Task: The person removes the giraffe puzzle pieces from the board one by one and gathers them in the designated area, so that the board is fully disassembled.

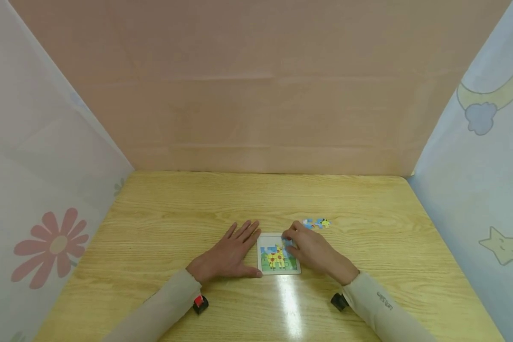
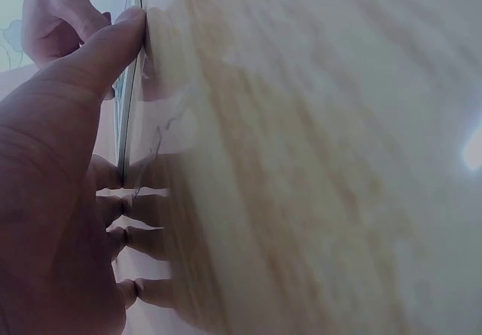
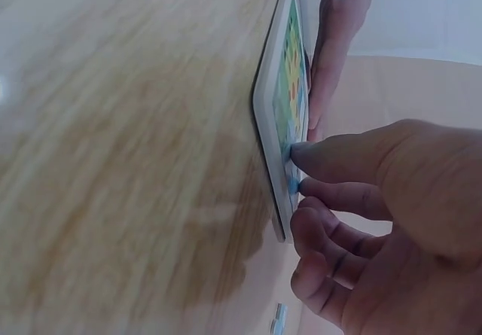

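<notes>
A small jigsaw puzzle shows a yellow giraffe on green and blue, set in a shallow white-rimmed tray; the upper part of the tray is bare. My left hand lies with fingers spread along the tray's left side, and its thumb touches the near left corner. At the upper right of the tray, my right hand pinches a blue puzzle piece between thumb and forefinger, low over the tray. Fingers hide much of that piece. In the left wrist view, the thumb presses the tray's edge.
Loose puzzle pieces lie on the wooden table beyond my right hand. A plain backdrop stands at the far edge, with patterned panels on both sides. Light glares off the table in front of the tray.
</notes>
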`<state>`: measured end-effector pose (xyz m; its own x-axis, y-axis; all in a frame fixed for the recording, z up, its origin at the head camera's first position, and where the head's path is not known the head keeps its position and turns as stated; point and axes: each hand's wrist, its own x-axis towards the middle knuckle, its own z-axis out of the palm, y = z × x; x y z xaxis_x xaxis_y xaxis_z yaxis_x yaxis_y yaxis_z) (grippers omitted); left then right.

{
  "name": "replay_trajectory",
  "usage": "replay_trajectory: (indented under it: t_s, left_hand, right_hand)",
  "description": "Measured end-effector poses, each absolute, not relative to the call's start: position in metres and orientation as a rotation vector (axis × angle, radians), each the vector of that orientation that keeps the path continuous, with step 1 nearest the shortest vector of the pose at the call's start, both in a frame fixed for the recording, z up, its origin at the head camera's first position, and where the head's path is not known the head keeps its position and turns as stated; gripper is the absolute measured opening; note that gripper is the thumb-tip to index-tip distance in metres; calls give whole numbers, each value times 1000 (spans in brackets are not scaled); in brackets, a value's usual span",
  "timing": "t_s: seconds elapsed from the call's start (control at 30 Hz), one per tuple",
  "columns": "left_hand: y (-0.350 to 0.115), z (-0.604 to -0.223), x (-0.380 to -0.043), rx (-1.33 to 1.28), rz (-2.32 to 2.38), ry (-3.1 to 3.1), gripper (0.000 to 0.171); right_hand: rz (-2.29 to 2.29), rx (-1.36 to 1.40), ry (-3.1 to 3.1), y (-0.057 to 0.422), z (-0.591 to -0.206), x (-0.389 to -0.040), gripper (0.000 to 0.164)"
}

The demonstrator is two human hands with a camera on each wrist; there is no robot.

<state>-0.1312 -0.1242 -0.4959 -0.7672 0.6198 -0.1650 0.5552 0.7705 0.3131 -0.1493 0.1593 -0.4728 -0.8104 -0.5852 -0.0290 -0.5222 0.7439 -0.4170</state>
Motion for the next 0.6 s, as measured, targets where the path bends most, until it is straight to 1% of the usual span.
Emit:
replay_trajectory:
  t_s: [0.27,0.6]
  left_hand:
    - [-123,-492,-130,909,373,2696,112]
    - [-124,-496,-131,916,351,2710,113]
  right_hand:
    - [-653,-898,2768,159,-471,-153,24]
    - [-676,-872,2786,160,-473,-155,32]
